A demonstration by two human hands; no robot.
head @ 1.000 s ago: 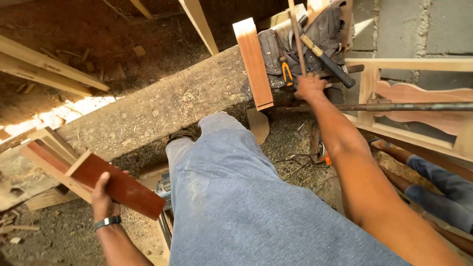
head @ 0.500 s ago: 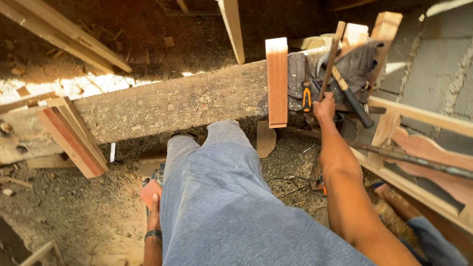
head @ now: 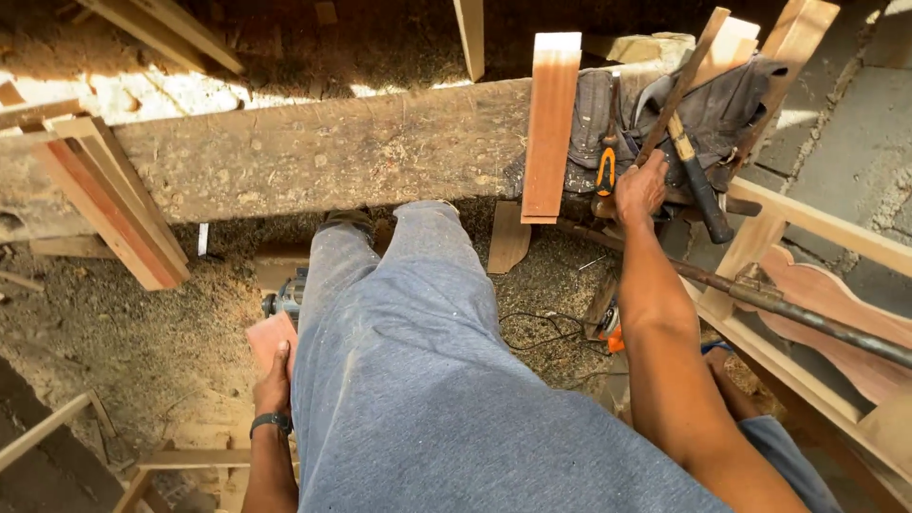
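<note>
Seen from above, a person in grey trousers stands over a long, weathered wooden beam (head: 313,152) lying across sawdust-covered ground. The left hand (head: 275,380), with a dark band at the wrist, grips a small reddish wood block (head: 270,340) down beside the left leg. The right hand (head: 640,188) reaches forward into a grey tool pouch (head: 722,109) resting on the beam, closed around a tool handle there. Just left of the pouch, a reddish board (head: 551,123) lies across the beam. More reddish boards (head: 114,204) lean at the far left.
</note>
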